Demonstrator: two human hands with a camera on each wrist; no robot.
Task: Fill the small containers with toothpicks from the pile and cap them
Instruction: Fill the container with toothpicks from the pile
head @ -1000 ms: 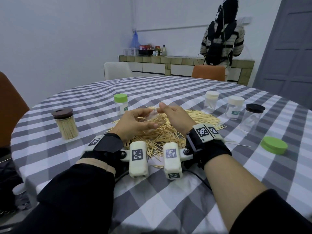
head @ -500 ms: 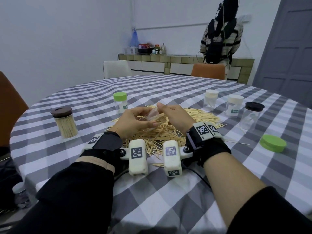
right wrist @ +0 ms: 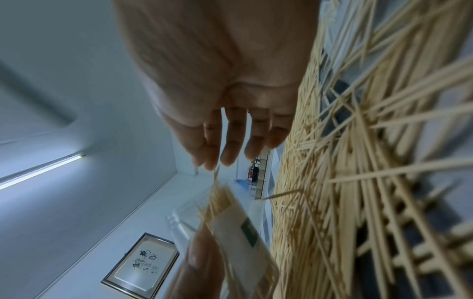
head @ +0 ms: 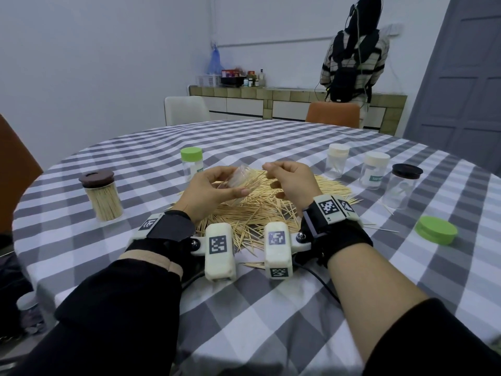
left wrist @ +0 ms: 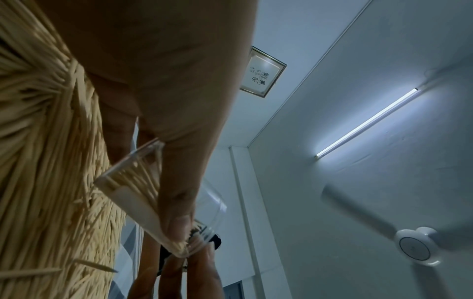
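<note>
A small clear container point(head: 235, 181) lies tilted in my left hand point(head: 214, 191), just above the toothpick pile point(head: 260, 213) on the checked table. Its thumb and fingers curl round the container's wall point(left wrist: 133, 182), and toothpicks show inside it. My right hand point(head: 284, 180) is at the container's mouth, fingertips point(right wrist: 212, 159) drawn together on a few toothpicks that stick out of the container point(right wrist: 240, 226). The wrist views show the pile point(right wrist: 358, 161) close beneath both hands.
Left of the pile stand a brown-lidded jar full of toothpicks point(head: 101, 196) and a green-capped jar point(head: 191, 164). At the right are two white-capped jars point(head: 337, 162), a black-lidded jar point(head: 405, 185) and a loose green lid point(head: 436, 229). A person point(head: 352, 58) stands at the far counter.
Both hands stay together over the pile with the container between them. The container is held slightly higher and the right fingertips remain at its mouth.
</note>
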